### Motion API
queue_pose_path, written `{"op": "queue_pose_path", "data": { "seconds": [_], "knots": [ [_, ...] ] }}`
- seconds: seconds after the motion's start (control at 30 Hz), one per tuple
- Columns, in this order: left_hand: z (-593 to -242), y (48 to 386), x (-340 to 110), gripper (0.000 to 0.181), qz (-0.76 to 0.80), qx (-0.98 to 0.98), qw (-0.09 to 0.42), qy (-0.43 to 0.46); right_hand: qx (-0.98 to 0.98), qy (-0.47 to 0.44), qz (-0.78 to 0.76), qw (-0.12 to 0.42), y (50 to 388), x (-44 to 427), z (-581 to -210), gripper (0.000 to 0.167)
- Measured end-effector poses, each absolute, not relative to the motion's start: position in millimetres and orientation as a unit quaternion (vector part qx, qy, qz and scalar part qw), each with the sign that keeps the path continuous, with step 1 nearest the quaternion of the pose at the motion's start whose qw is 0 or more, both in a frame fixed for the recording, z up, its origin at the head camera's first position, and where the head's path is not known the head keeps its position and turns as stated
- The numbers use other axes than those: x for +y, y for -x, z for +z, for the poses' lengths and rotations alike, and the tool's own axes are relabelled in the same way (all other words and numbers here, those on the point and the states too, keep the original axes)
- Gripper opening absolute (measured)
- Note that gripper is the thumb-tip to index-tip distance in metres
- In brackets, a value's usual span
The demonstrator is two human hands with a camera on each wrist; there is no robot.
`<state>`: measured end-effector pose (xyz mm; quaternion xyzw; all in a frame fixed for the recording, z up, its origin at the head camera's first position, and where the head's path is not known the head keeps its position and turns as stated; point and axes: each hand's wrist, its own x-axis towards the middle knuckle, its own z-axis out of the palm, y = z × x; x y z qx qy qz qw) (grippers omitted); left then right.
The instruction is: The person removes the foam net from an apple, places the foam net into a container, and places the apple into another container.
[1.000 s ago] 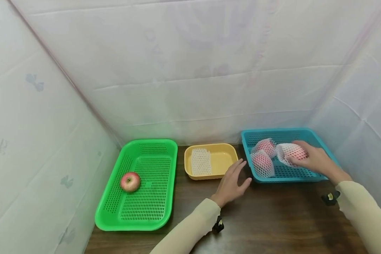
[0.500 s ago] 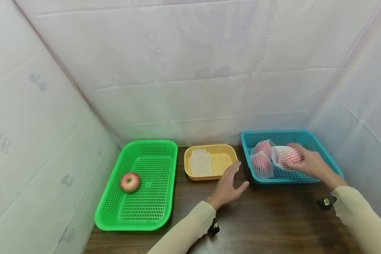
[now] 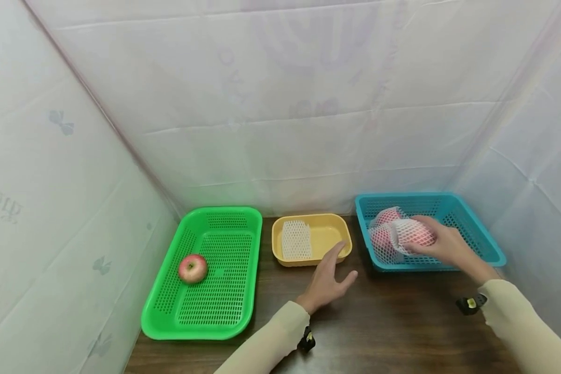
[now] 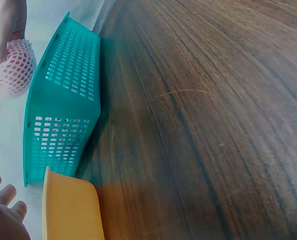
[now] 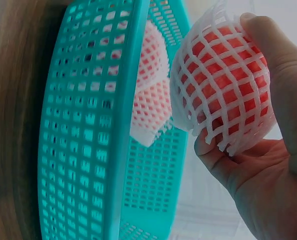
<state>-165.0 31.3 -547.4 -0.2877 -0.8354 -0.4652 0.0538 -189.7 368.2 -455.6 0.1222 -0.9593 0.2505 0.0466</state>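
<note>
My right hand (image 3: 441, 243) grips an apple in a white foam net (image 3: 413, 233) above the blue basket (image 3: 479, 236). In the right wrist view, thumb and fingers wrap the netted apple (image 5: 223, 80), held higher than the basket rim. Two more netted apples (image 3: 384, 243) lie at the basket's left side, partly behind the held one. My left hand (image 3: 324, 283) hovers with fingers spread at the front of the yellow tray (image 3: 334, 221), holding nothing. Inside that tray lies a flat white foam net (image 3: 296, 240). A bare red apple (image 3: 192, 269) sits in the green basket (image 3: 215, 332).
The dark wooden table (image 3: 383, 332) carries all three containers in a row, green at left, yellow in the middle, blue at right. White sheeting (image 3: 262, 104) hangs behind them and along both sides.
My right hand has carried the netted apple leftward, towards the two other netted apples. My left hand has drawn back to the left and slightly towards me, still spread.
</note>
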Motion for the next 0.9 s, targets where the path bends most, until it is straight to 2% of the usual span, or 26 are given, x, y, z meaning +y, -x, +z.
{"op": "queue_pose_path", "data": {
  "seconds": [0.3,0.5,0.9],
  "knots": [
    [-554.3,162.0,24.3,0.075,-0.468,-0.835,0.063,0.284,-0.953,-0.137,0.261,0.065,187.4,350.1,-462.5,0.083],
    [-555.5,160.9,18.6,0.077,-0.479,-0.825,0.083,0.288,-0.951,-0.136,0.273,0.058,185.2,335.4,-463.0,0.086],
    [-562.5,155.5,3.1,0.080,-0.502,-0.812,0.076,0.287,-0.948,-0.149,0.276,0.054,182.0,312.6,-465.4,0.088]
  ]
}}
